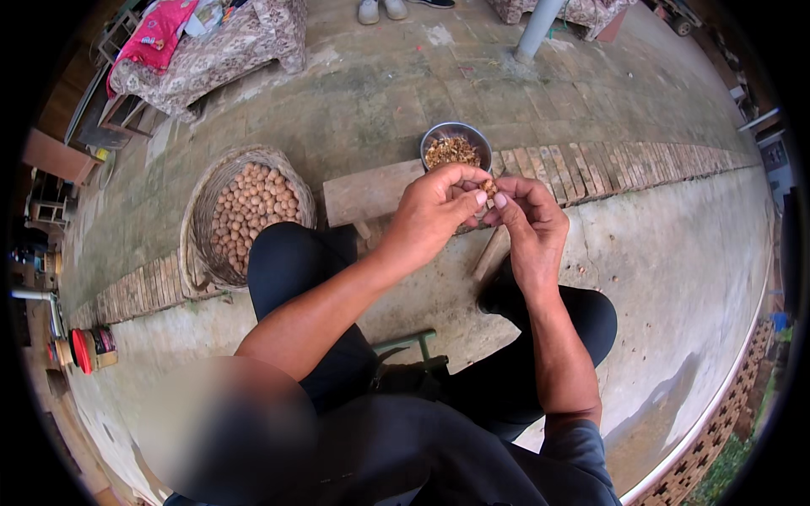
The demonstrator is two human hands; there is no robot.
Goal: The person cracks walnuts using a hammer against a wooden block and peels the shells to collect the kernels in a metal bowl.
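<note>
Between the fingertips of my left hand [440, 199] and my right hand [531, 212] is a small brown walnut piece [488, 187]. Both thumbs and forefingers pinch it from either side. Just beyond my hands stands a metal bowl [425, 140] holding broken walnut bits [452, 152]. It appears to rest at the right end of a low wooden bench [367, 190], whose right part my hands hide. To the left of my knee, a wicker basket [193, 215] is partly filled with whole walnuts [256, 209].
A row of bricks [607, 167] edges the step across the floor. A sofa with a patterned cover [234, 54] and a pink cloth [155, 38] is at the upper left. A pole [538, 28] rises at the top right. A red-lidded jar [93, 350] lies left.
</note>
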